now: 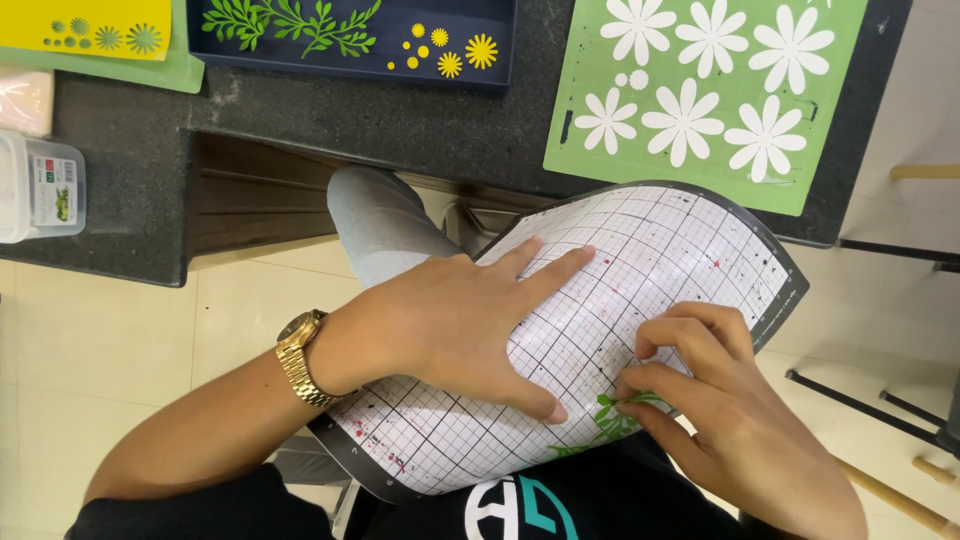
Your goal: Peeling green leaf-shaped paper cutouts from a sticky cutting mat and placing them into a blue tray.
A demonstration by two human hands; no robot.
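A flexible white cutting mat (660, 250) with a black grid and dark border lies across my lap, curled up at its far edge. My left hand (460, 320), a gold watch on its wrist, presses flat on the mat with fingers spread. My right hand (715, 400) pinches a green paper leaf cutout (615, 418) stuck near the mat's near edge, thumb and fingertips closed on it. Small red and black specks dot the mat.
A dark stone counter (400, 120) holds a green mat with white paper daisies (700, 90), a navy sheet with green leaves and yellow flowers (350, 30), a yellow sheet (90, 25) and a clear plastic box (40, 185). Chair legs (870, 400) stand on the tiled floor at right.
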